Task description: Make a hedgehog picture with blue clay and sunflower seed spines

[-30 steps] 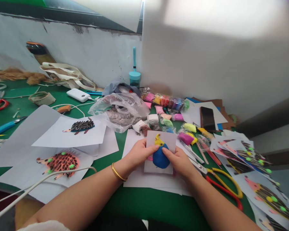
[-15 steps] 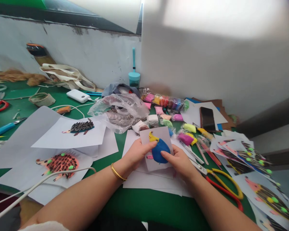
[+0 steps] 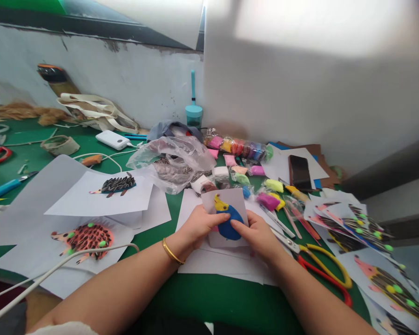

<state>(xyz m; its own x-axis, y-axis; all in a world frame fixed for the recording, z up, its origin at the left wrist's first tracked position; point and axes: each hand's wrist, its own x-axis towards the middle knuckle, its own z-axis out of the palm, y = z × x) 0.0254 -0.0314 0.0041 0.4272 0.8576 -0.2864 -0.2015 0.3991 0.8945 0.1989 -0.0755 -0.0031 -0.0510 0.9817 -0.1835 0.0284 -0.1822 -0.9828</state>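
Between my two hands is a white paper card bearing a clay hedgehog figure with a blue body and a yellow head. My left hand grips the card's left side, its thumb lying on the blue clay. On the right edge, my right hand holds the card, thumb also pressed on the blue. The other fingers of both hands are mostly hidden behind it. White paper sheets lie on the green table under my hands.
Scissors with yellow and red handles lie by my right forearm. Finished seed hedgehogs on paper are at left, more at right. Clay packets, a plastic bag of seeds and a phone stand behind. A white cable crosses the left.
My left thumb has slid from the yellow head down onto the blue body. The card has shifted slightly left and down, and my right thumb has moved a little up-left on the clay.
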